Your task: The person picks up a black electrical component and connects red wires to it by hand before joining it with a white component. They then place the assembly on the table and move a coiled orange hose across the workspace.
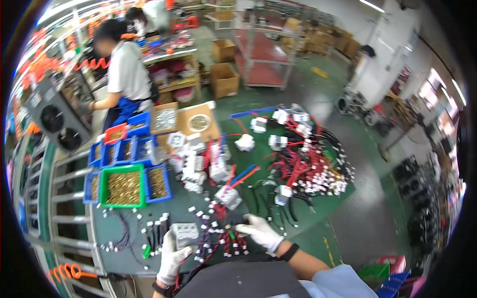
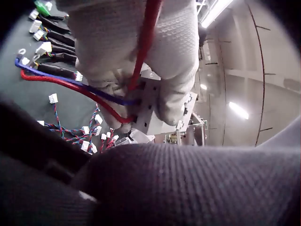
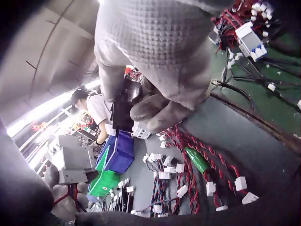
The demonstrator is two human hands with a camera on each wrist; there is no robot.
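My gloved left hand (image 1: 171,257) grips a grey-white housing (image 1: 185,233) near the table's front edge; in the left wrist view, thumb and fingers of the left hand (image 2: 136,52) pinch the housing (image 2: 150,106), with red and blue wires (image 2: 75,84) coming out of it. To the right, my gloved right hand (image 1: 261,232) pinches a small black part (image 1: 235,221). The right wrist view shows the black part (image 3: 123,106) between thumb and fingers of the right hand (image 3: 160,61), above twisted red-black wires (image 3: 190,165) with white connectors.
Blue bins (image 1: 158,183) and a green bin (image 1: 122,186) of brass pieces stand at the left. White housings (image 1: 194,166) and a heap of red wires (image 1: 298,174) lie farther back. Someone in a white shirt (image 1: 130,72) stands beyond the bins.
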